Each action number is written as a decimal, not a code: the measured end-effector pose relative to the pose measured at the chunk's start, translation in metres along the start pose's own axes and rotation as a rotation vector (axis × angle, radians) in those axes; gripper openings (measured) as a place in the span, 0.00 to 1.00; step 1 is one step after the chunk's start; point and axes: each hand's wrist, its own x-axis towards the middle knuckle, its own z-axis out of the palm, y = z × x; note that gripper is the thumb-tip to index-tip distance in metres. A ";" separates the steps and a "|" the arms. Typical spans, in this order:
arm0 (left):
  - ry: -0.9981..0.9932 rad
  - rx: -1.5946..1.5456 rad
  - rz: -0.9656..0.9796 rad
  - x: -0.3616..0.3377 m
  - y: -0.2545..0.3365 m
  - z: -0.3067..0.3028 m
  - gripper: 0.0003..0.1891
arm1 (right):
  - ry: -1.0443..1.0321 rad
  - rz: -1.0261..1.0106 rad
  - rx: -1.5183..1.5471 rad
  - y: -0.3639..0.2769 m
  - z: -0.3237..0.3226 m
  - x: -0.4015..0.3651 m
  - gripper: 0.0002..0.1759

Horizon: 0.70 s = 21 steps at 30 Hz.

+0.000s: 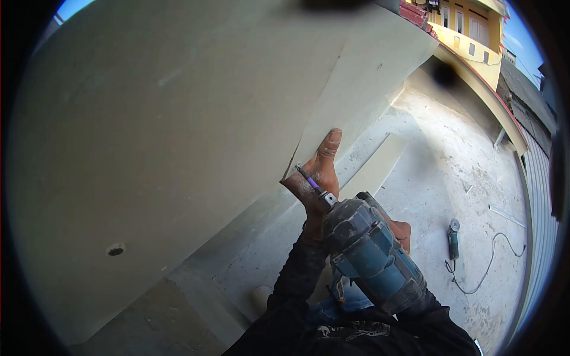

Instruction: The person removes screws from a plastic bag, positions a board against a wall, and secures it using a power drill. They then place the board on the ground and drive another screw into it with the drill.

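Note:
My left hand (325, 163) is at the edge of a large grey-green panel (196, 101). Its thumb lies along the panel's face, while the other fingers pass out of sight by the edge, near a dark seam. A teal and black impact driver (374, 249) is in my right hand (401, 233), which the tool's body mostly covers. From its metal chuck, a purple-banded bit (310, 180) points up and left, crossing in front of my left hand. The bit's tip is close to the seam; whether a screw sits there I cannot make out.
A green angle grinder (454, 240) lies on the concrete floor (439, 178) at right, its cord (485, 276) curling beside it. Near the panel is a flat pale board (375, 166). A metal strip (506, 215) lies by the corrugated wall (537, 207).

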 end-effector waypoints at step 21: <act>-0.095 0.163 -0.035 -0.029 -0.014 -0.018 0.15 | 0.075 0.114 0.184 0.056 0.020 -0.027 0.25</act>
